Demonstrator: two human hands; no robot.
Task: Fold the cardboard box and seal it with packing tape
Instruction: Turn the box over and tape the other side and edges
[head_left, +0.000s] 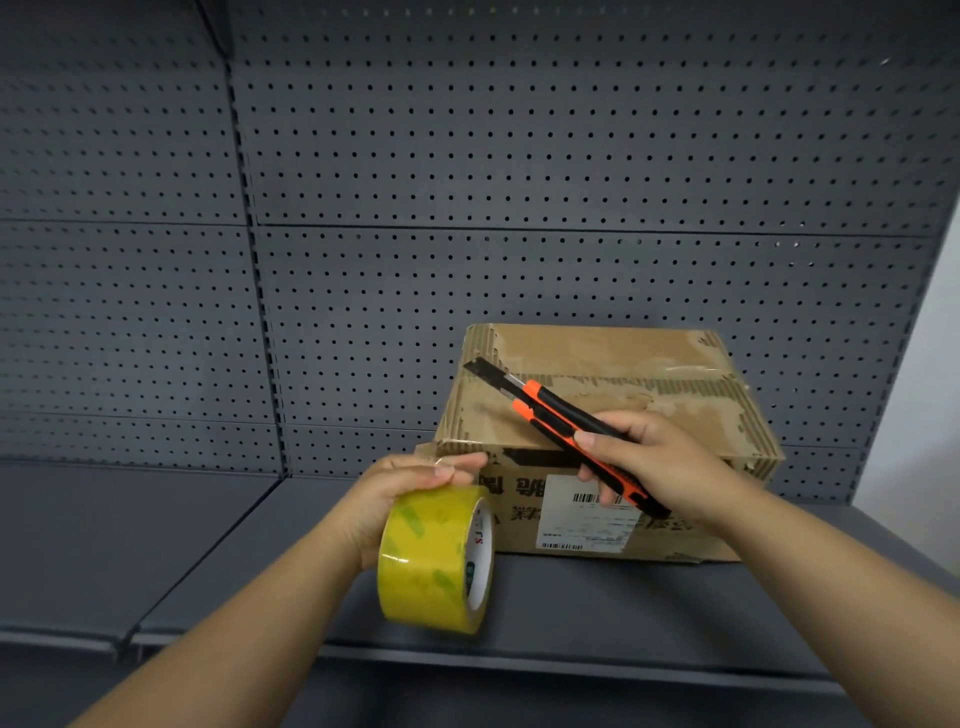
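Brown cardboard, scuffed and stripped in patches to its ribbing, makes up the box (675, 410), which sits on the grey metal shelf (156, 545) close to the pegboard back wall (519, 156). Its flaps lie closed, and its long axis runs left to right along the shelf, as does the seam across its top. The printed side with the white label (587, 514) faces the person, and the lettering looks upside down, so the box probably rests inverted.

The left hand (400, 493) grips the yellow tape roll (431, 561) from above, fingers curled over its rim and reaching toward the box's near left corner. That likely keeps the roll ready to feed tape there. Whether a free end is already stuck down cannot be told.

The right hand (660, 462) wraps its fingers round the orange and black knife (561, 421), thumb along the side. It hangs over the box top, blade (480, 370) extended and pointing up and left, seemingly poised to cut a strip.
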